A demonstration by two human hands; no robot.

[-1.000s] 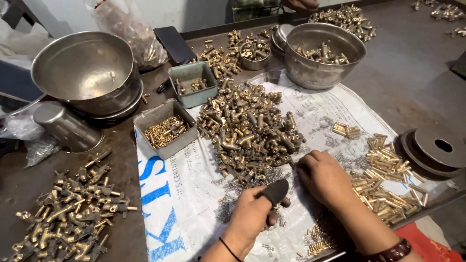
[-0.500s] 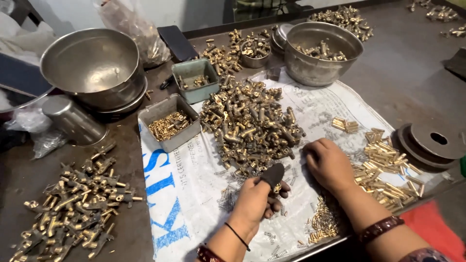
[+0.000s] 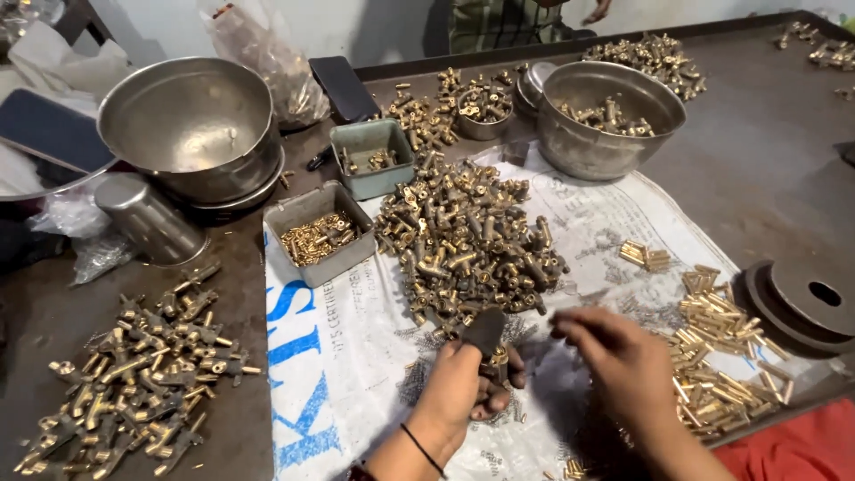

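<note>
My left hand (image 3: 465, 387) grips a small dark tool (image 3: 485, 331) with a brass fitting under it, low on the white printed sack (image 3: 356, 356). My right hand (image 3: 623, 365) hovers just to the right, blurred, fingers pinched together near the tool; what it holds I cannot tell. A big heap of brass fittings (image 3: 468, 240) lies right above both hands. Small springs (image 3: 419, 379) are scattered on the sack around my hands. A pile of brass tubes (image 3: 721, 356) sits to the right of my right hand.
Assembled brass parts (image 3: 134, 374) lie at the left. Two grey trays (image 3: 316, 236) (image 3: 370, 156), a steel cup (image 3: 151, 218), steel bowls (image 3: 191, 125) (image 3: 606, 116) and dark discs (image 3: 806, 303) stand around. Another person stands at the far edge (image 3: 499, 22).
The camera has shifted and my right hand has lifted off the sack and moved toward the tool in my left hand. The left hand keeps its grip.
</note>
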